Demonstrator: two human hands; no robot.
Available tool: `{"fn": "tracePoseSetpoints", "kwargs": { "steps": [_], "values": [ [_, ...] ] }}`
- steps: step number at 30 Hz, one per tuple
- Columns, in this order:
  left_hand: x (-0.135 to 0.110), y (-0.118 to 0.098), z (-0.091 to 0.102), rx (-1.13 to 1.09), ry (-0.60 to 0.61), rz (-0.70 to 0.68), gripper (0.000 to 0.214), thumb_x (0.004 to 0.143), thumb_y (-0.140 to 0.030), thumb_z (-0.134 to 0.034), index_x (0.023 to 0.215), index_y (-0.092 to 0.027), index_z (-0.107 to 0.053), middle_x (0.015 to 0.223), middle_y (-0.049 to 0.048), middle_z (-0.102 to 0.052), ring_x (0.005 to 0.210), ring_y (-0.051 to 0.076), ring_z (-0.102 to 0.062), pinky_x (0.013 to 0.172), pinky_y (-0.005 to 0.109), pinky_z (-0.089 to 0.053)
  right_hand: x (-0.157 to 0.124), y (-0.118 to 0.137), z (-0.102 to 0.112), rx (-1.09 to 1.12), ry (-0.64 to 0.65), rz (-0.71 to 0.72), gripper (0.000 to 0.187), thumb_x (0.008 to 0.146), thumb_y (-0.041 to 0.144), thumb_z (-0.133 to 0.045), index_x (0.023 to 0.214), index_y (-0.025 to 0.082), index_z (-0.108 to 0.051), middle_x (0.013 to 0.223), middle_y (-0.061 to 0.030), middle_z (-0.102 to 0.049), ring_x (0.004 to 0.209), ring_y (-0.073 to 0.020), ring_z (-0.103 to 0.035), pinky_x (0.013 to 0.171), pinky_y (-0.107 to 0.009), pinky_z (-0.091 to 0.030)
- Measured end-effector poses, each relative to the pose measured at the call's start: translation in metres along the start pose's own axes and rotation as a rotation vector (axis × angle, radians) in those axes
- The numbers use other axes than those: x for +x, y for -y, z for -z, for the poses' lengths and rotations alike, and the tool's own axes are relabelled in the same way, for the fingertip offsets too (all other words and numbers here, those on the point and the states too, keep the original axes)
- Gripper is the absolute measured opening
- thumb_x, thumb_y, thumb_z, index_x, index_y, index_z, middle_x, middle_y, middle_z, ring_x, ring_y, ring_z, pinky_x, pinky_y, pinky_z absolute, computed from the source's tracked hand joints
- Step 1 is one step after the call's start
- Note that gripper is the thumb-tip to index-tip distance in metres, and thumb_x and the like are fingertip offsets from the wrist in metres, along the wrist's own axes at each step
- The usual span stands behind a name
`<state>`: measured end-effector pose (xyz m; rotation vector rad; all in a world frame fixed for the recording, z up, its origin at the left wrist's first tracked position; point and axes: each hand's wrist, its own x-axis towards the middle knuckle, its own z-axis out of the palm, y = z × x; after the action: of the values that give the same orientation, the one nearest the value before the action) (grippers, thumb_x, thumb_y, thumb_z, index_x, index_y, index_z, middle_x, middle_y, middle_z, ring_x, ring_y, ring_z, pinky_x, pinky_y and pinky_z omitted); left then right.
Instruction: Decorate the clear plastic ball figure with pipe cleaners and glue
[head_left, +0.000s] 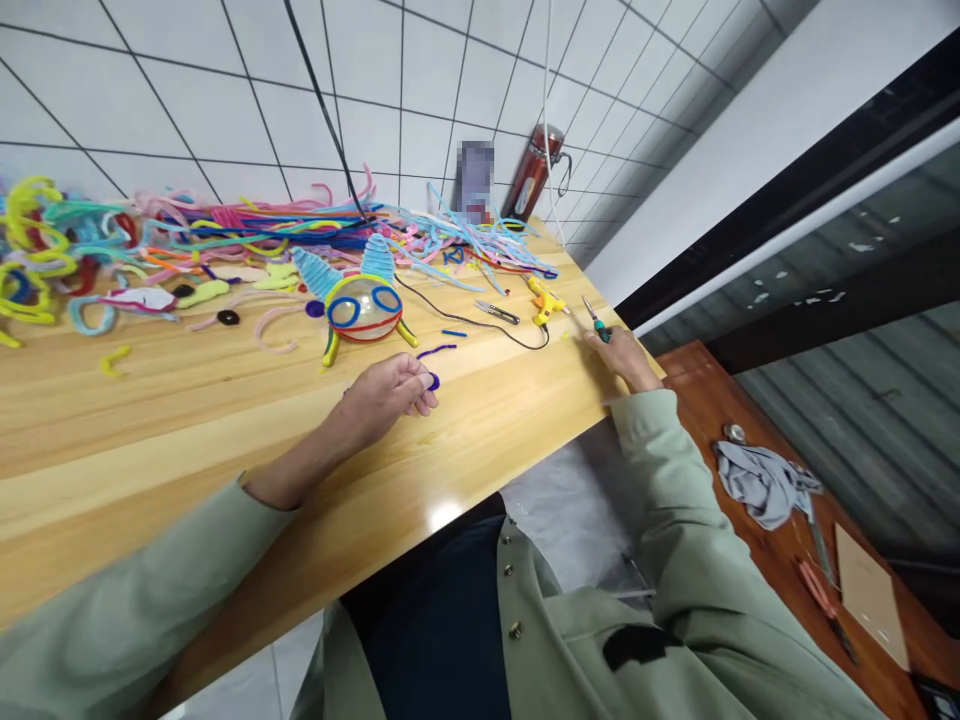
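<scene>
My left hand (384, 395) rests on the wooden table (187, 420), fingers curled around a small purple pipe-cleaner loop (434, 381). My right hand (626, 355) lies near the table's right edge, closed on green-handled pliers (598, 322) whose tips point away from me. Ahead of my left hand stands a pipe-cleaner figure (361, 298) with a clear dome body, blue ears and blue glasses. A short purple piece (436, 351) lies between the figure and my left hand.
A heap of coloured pipe cleaners (225, 235) covers the far side. Small scissors (497, 313), a yellow glue gun (544, 300) with its black cord, and a red flask (534, 172) lie at the far right. A lower brown bench (787, 540) holds a grey cloth.
</scene>
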<state>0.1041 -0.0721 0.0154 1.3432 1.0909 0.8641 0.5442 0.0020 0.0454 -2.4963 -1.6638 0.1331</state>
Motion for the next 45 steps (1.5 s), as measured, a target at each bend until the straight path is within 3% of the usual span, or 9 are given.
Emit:
{"fn": "tracePoseSetpoints", "kwargs": {
  "steps": [6,12,14,17,24,28,31,37,45],
  "values": [
    [-0.007,0.018,-0.001,-0.041,-0.119,0.029,0.035,0.082,-0.055,-0.072,0.086,-0.022,-0.062,0.073,0.0063,-0.078,0.059,0.019,-0.067,0.06,0.032,-0.052,-0.001,0.027,-0.001,-0.045,-0.037,-0.043,0.07,0.099,0.051,-0.074,0.144,-0.002,-0.065,0.152,-0.0413,-0.057,0.147,-0.0544,-0.055,0.119,-0.068,-0.045],
    [-0.016,0.024,-0.001,-0.042,-0.183,0.001,0.03,0.088,-0.05,-0.072,0.088,-0.022,-0.061,0.074,0.0038,-0.077,0.063,0.018,-0.067,0.063,0.032,-0.05,-0.054,0.128,-0.038,0.151,0.014,0.688,0.029,0.106,0.032,-0.067,0.132,0.026,-0.078,0.137,-0.0115,-0.077,0.136,-0.03,-0.065,0.124,-0.046,-0.05],
    [-0.017,0.027,-0.001,-0.04,-0.183,-0.009,0.028,0.091,-0.049,-0.071,0.089,-0.022,-0.062,0.074,0.0036,-0.077,0.063,0.018,-0.067,0.063,0.032,-0.05,-0.069,0.164,-0.057,0.174,0.065,0.927,0.026,0.108,0.03,-0.065,0.129,0.023,-0.079,0.131,-0.0136,-0.077,0.13,-0.0306,-0.067,0.119,-0.047,-0.052],
    [-0.015,0.03,-0.001,-0.058,-0.161,-0.023,0.028,0.092,-0.048,-0.071,0.091,-0.022,-0.062,0.076,0.0034,-0.078,0.064,0.018,-0.067,0.064,0.032,-0.05,-0.082,0.197,-0.078,0.144,0.082,1.043,0.023,0.111,0.027,-0.06,0.123,0.018,-0.077,0.124,-0.017,-0.076,0.12,-0.0314,-0.067,0.106,-0.046,-0.055],
    [-0.013,0.027,-0.003,-0.104,-0.147,-0.016,0.029,0.09,-0.049,-0.071,0.089,-0.022,-0.062,0.074,0.0026,-0.076,0.063,0.017,-0.066,0.063,0.031,-0.05,-0.032,0.17,-0.068,0.334,0.009,0.867,0.014,0.105,0.024,-0.068,0.091,0.022,-0.065,0.092,-0.0042,-0.069,0.092,-0.021,-0.06,0.094,-0.035,-0.053],
    [-0.015,0.021,-0.005,-0.153,-0.196,-0.02,0.028,0.088,-0.046,-0.074,0.089,-0.021,-0.063,0.074,0.0028,-0.076,0.062,0.016,-0.065,0.062,0.029,-0.048,0.0,0.156,-0.038,0.408,-0.162,0.726,0.01,0.108,0.028,-0.061,0.101,0.022,-0.066,0.11,-0.0121,-0.073,0.112,-0.029,-0.064,0.112,-0.049,-0.05],
    [-0.016,0.011,-0.005,-0.214,-0.261,-0.051,0.027,0.088,-0.044,-0.076,0.087,-0.021,-0.063,0.07,0.0013,-0.072,0.058,0.013,-0.059,0.058,0.027,-0.044,-0.031,0.167,-0.031,0.607,-0.158,0.756,0.022,0.105,0.043,-0.069,0.114,0.023,-0.069,0.121,-0.0117,-0.075,0.115,-0.0286,-0.068,0.111,-0.05,-0.055],
    [-0.019,-0.007,-0.002,-0.314,-0.389,-0.159,0.031,0.088,-0.046,-0.08,0.087,-0.021,-0.062,0.072,-0.001,-0.068,0.056,0.01,-0.049,0.055,0.025,-0.04,-0.142,0.208,-0.044,1.102,0.392,0.84,0.047,0.095,0.057,-0.085,0.126,0.027,-0.066,0.116,-0.0051,-0.078,0.103,-0.0202,-0.075,0.092,-0.037,-0.062],
    [-0.019,-0.005,-0.006,-0.467,-0.424,-0.131,0.037,0.082,-0.049,-0.086,0.088,-0.021,-0.063,0.068,-0.006,-0.056,0.053,0.008,-0.041,0.051,0.024,-0.033,-0.157,0.238,-0.061,1.3,0.381,0.748,0.042,0.091,0.059,-0.087,0.111,0.027,-0.069,0.101,-0.0015,-0.076,0.093,-0.0186,-0.073,0.085,-0.037,-0.062]
  ]
}}
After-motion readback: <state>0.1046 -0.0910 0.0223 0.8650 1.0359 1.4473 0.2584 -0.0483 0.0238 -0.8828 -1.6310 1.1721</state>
